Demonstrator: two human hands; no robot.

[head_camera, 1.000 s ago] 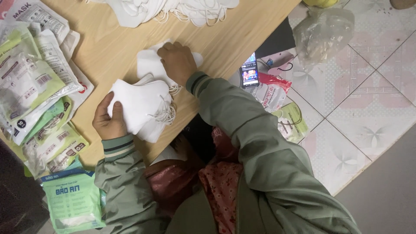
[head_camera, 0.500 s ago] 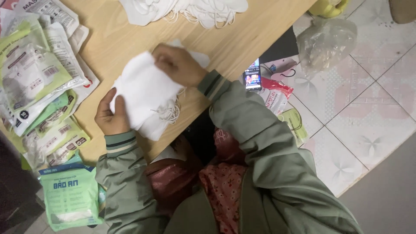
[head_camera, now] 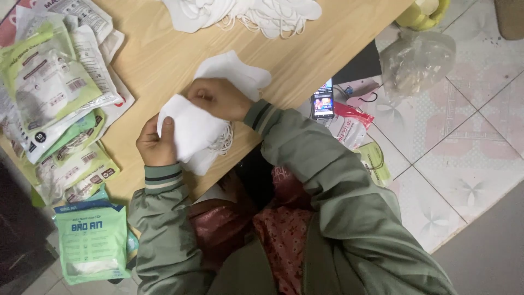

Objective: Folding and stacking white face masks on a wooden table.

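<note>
My left hand [head_camera: 155, 145] grips the lower left edge of a stack of white face masks [head_camera: 191, 128], thumb on top. My right hand [head_camera: 215, 98] is closed on the upper right edge of the same stack, with the ear loops [head_camera: 222, 142] hanging below it. Both hands hold the stack just above the wooden table [head_camera: 164, 60]. A few more white masks [head_camera: 234, 71] lie flat on the table just beyond my right hand.
Green-and-clear mask packets [head_camera: 49, 98] are piled along the left side, one green packet [head_camera: 93, 240] by my left elbow. A heap of loose white masks [head_camera: 245, 13] lies at the far edge. A lit phone [head_camera: 323, 101], plastic bags [head_camera: 417, 60] and tiled floor are on the right.
My right hand came back from the flat masks onto the stack, and both hands now pinch it together. The view shifted slightly, so the table appears lower in the frame.
</note>
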